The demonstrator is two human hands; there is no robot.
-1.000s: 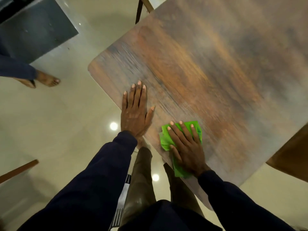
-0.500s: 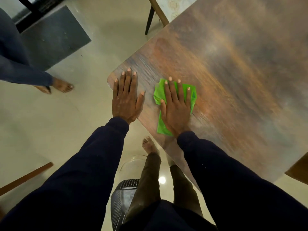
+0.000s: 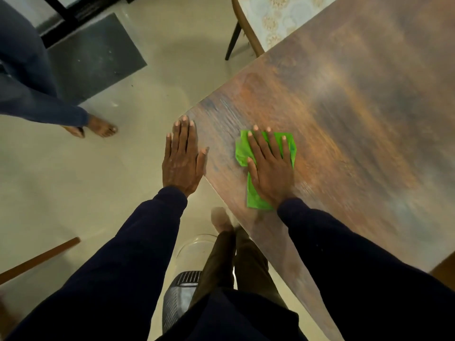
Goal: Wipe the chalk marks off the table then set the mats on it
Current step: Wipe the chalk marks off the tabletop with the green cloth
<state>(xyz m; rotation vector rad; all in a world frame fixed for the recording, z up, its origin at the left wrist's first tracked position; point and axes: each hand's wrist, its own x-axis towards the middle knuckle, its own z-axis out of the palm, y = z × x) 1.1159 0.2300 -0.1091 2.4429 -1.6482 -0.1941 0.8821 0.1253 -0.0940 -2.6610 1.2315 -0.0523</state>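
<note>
A brown wooden table (image 3: pixel 344 99) fills the right side of the head view, its near left corner by my hands. My right hand (image 3: pixel 269 166) lies flat with spread fingers on a folded green cloth (image 3: pixel 253 200), pressing it onto the tabletop close to that corner. My left hand (image 3: pixel 183 156) is flat with straight fingers at the table's left edge, thumb on the wood, holding nothing. No chalk marks stand out on the blurred wood. No mats are in view.
A chair with a patterned seat (image 3: pixel 268 18) stands at the table's far side. Another person's leg and sandalled foot (image 3: pixel 98 126) are on the floor at left, by a dark floor mat (image 3: pixel 93 60). A wooden bar (image 3: pixel 37 259) crosses the lower left.
My right hand has pushed the green cloth from the table's near edge toward its left corner, then a little rightward. My left hand stays flat at the table's edge.
</note>
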